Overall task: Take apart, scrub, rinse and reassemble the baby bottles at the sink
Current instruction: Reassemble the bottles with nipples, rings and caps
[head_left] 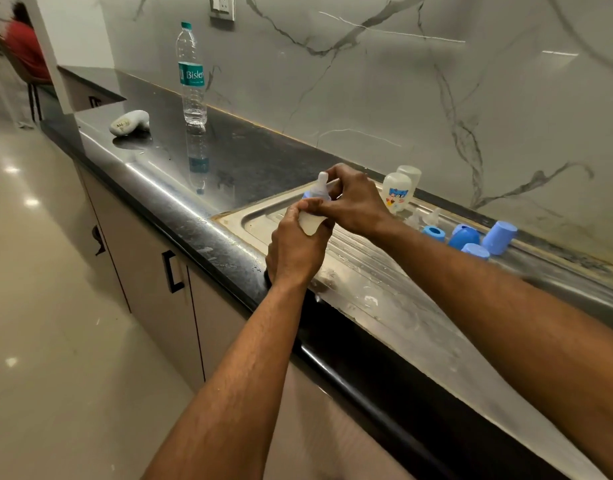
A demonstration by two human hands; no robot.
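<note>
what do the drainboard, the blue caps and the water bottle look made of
Drainboard: likely stainless steel, a brushed grey sheet with pressed ridges and wet glare. Blue caps: seemingly moulded plastic, matte, opaque and evenly coloured. Water bottle: clear thin plastic, see-through ribbed walls and a printed label.

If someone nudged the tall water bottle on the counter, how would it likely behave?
The water bottle looks tall, narrow and nearly empty, so it is probably light and apt to tip. Its thin clear plastic would likely flex when squeezed. The glossy countertop may let it slide.

Water bottle [192, 74] on counter [228, 157], left of drainboard [367, 271] holding caps [499, 237]
</note>
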